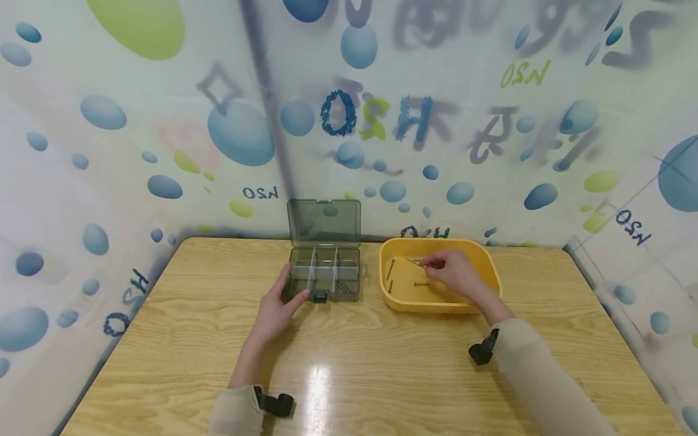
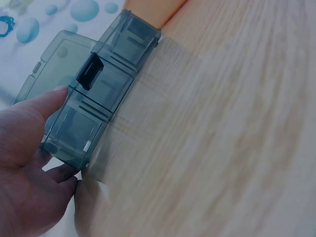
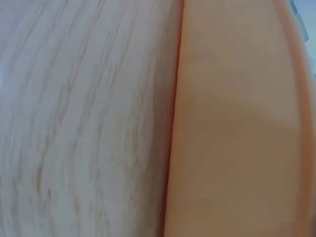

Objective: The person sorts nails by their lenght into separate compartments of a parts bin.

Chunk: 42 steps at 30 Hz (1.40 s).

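A smoky see-through compartment box (image 1: 325, 293) stands on the table with its lid (image 1: 324, 223) raised at the back. My left hand (image 1: 276, 309) grips the box's front left corner, thumb on the front wall and fingers along the left side. In the left wrist view the thumb (image 2: 52, 101) lies left of the black latch (image 2: 90, 71). Some screws (image 1: 343, 287) lie in the front right compartment. Over the yellow tray (image 1: 431, 306), my right hand (image 1: 455, 274) pinches a thin screw (image 1: 413, 262) between thumb and fingertips.
Several loose screws lie in the tray, one long screw (image 1: 391, 269) at its left. The tray stands to the right of the box, near the back edge of the wooden table (image 1: 360, 369). Behind rises a patterned wall (image 1: 322, 163). The right wrist view shows the tray's outer wall (image 3: 237, 128).
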Each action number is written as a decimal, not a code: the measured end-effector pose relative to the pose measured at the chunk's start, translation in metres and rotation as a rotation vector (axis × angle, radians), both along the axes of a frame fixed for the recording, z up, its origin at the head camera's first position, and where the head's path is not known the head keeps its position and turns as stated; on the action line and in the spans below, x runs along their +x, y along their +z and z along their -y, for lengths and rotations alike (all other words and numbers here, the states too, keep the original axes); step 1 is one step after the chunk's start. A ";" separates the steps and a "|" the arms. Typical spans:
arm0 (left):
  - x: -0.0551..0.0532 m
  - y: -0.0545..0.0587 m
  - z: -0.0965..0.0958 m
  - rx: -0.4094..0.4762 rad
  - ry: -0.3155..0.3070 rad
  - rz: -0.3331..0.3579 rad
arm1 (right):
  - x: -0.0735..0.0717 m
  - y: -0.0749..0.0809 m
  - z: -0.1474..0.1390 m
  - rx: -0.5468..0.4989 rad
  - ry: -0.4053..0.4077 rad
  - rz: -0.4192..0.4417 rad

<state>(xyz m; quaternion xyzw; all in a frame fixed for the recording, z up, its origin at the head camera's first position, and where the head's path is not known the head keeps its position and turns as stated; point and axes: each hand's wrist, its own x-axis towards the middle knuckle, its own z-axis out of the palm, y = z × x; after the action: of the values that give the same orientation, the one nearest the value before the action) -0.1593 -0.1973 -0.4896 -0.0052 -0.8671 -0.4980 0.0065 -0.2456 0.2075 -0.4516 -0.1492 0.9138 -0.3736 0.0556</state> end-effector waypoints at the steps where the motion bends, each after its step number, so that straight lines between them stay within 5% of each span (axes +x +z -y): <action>1: 0.000 0.000 0.000 0.001 0.000 0.000 | 0.001 0.001 0.002 -0.008 -0.004 -0.001; 28: 0.001 0.001 -0.001 0.011 -0.006 -0.013 | 0.010 0.006 0.059 -0.186 0.049 -0.078; 42: 0.000 -0.001 -0.001 0.008 -0.002 -0.021 | 0.017 0.008 0.081 -0.178 0.110 -0.114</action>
<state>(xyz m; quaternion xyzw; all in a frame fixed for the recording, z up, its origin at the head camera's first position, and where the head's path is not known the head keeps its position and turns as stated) -0.1591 -0.1967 -0.4906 -0.0112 -0.8650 -0.5015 0.0153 -0.2290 0.1267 -0.4437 -0.2246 0.8692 -0.4405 0.0106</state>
